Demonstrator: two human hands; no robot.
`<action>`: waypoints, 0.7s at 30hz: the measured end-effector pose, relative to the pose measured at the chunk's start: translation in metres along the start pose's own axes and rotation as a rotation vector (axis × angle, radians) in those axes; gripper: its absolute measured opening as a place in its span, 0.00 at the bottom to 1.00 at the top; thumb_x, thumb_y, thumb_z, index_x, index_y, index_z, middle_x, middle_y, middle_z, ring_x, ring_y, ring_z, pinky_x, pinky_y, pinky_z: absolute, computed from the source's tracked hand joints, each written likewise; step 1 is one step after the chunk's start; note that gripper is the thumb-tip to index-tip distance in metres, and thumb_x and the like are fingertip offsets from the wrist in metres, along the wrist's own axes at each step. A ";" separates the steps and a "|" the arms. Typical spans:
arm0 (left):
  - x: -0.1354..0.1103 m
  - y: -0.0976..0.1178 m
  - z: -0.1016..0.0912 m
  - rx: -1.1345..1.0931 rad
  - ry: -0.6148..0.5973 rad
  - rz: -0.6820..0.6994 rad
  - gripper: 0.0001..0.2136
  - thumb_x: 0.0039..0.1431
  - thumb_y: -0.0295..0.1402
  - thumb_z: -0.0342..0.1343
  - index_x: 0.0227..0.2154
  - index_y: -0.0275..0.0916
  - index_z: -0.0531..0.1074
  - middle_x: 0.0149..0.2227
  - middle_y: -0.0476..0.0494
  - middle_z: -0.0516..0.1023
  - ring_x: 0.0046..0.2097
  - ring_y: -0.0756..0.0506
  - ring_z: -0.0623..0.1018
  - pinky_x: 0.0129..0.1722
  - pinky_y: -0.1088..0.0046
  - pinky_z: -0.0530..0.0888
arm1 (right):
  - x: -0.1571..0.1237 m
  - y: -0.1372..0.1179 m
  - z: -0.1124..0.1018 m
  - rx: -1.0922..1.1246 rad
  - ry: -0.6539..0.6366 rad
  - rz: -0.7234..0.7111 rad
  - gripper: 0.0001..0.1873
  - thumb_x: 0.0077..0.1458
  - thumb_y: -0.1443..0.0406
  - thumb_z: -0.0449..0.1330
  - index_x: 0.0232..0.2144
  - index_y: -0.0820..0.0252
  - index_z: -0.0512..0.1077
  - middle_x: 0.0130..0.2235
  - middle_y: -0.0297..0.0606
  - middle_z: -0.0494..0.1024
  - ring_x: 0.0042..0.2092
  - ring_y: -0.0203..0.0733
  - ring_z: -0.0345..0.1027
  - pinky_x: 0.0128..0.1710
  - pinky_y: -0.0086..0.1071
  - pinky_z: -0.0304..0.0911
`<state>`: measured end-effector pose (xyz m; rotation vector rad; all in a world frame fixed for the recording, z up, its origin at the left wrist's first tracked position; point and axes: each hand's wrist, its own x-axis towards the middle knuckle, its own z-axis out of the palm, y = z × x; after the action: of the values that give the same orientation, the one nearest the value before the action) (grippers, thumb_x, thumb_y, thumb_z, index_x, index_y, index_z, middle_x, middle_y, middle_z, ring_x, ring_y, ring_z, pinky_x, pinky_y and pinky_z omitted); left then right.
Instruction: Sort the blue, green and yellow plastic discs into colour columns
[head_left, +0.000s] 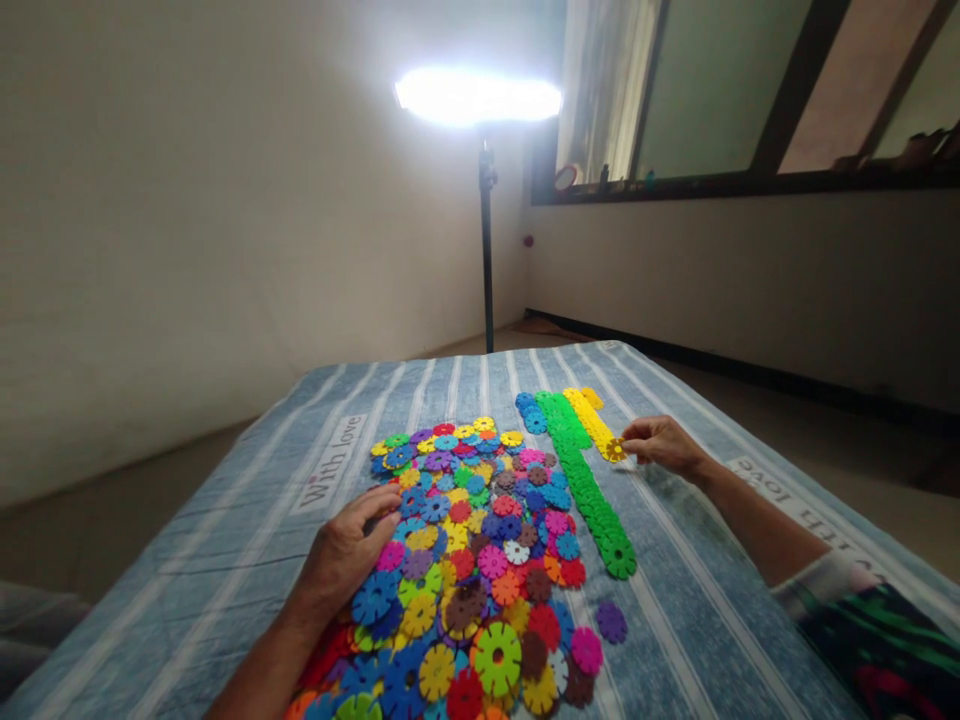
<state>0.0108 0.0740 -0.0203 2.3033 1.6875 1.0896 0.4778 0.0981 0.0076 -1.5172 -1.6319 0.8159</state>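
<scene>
A heap of notched plastic discs (pixel 457 560) in many colours covers the middle of the bed. My left hand (pixel 349 540) rests against the heap's left edge, thumb and fingers apart, its fingertips touching discs; I see nothing held in it. At the right, my right hand (pixel 664 445) pinches a yellow notched disc (pixel 615 450) at the near end of a row of overlapping yellow discs (pixel 589 420). Beside that row lies a longer strip of overlapping green discs (pixel 589 495). A few blue discs (pixel 532 412) sit left of the green strip's far end.
A blue and white striped sheet (pixel 705 580) covers the bed. Beyond its far edge stands a lit lamp (pixel 480 97) on a black pole (pixel 487 250). A purple disc (pixel 612 621) lies just right of the heap. Small items line the window sill (pixel 720 185).
</scene>
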 end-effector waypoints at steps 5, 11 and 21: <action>0.000 0.001 -0.001 0.006 -0.011 -0.012 0.15 0.49 0.42 0.52 0.32 0.39 0.78 0.44 0.42 0.81 0.47 0.42 0.79 0.53 0.67 0.71 | 0.004 0.008 0.004 -0.035 -0.031 0.029 0.11 0.39 0.59 0.60 0.23 0.62 0.73 0.19 0.32 0.73 0.20 0.33 0.64 0.20 0.25 0.59; 0.001 0.005 -0.003 -0.008 -0.016 -0.004 0.14 0.49 0.42 0.52 0.31 0.41 0.77 0.43 0.43 0.81 0.46 0.42 0.79 0.52 0.67 0.72 | 0.011 0.021 0.008 -0.142 -0.007 0.039 0.09 0.42 0.61 0.59 0.26 0.61 0.74 0.19 0.31 0.74 0.20 0.33 0.64 0.21 0.25 0.58; 0.000 0.008 -0.003 -0.025 -0.013 -0.011 0.12 0.50 0.40 0.52 0.31 0.40 0.76 0.44 0.43 0.81 0.47 0.42 0.79 0.52 0.67 0.72 | 0.002 0.015 0.007 -0.378 0.026 -0.025 0.15 0.38 0.62 0.65 0.32 0.59 0.76 0.25 0.31 0.77 0.28 0.37 0.70 0.30 0.28 0.60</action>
<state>0.0157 0.0695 -0.0143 2.2789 1.6702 1.0845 0.4793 0.1015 -0.0085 -1.7489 -1.8560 0.4881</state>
